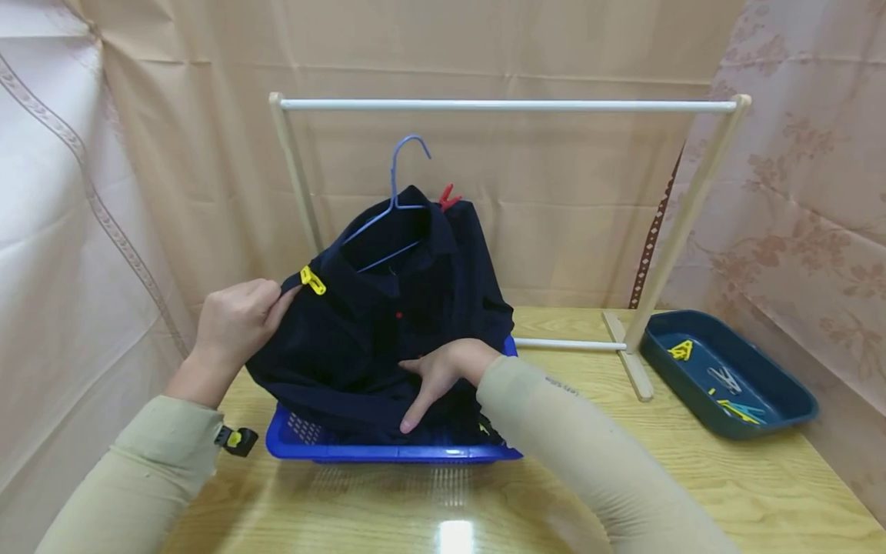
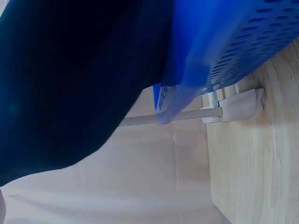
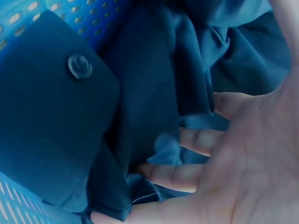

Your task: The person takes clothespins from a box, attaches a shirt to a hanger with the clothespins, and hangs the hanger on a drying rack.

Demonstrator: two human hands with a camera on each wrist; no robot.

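Note:
A dark navy shirt [image 1: 346,338] with a collar and buttons drapes over a blue basket [image 1: 388,454]. Inside its collar sits a blue hanger [image 1: 394,181], hook upward. A yellow clothespin [image 1: 314,281] is clipped at the left shoulder, and a red clothespin [image 1: 448,199] at the right one. My left hand [image 1: 238,317] pinches the shirt's left shoulder beside the yellow clothespin. My right hand [image 1: 448,375] lies against the lower front, thumb spread. In the right wrist view its extended fingers [image 3: 173,176] rest among the shirt's folds, near a cuff [image 3: 51,116] with a button.
Behind the basket stands a drying rack with a white top bar [image 1: 505,105] and wooden legs [image 1: 685,223]. A dark teal tray [image 1: 734,415] at the right holds several clothespins [image 1: 681,351]. Everything stands on a wood-grain table [image 1: 747,492], with curtains behind and at both sides.

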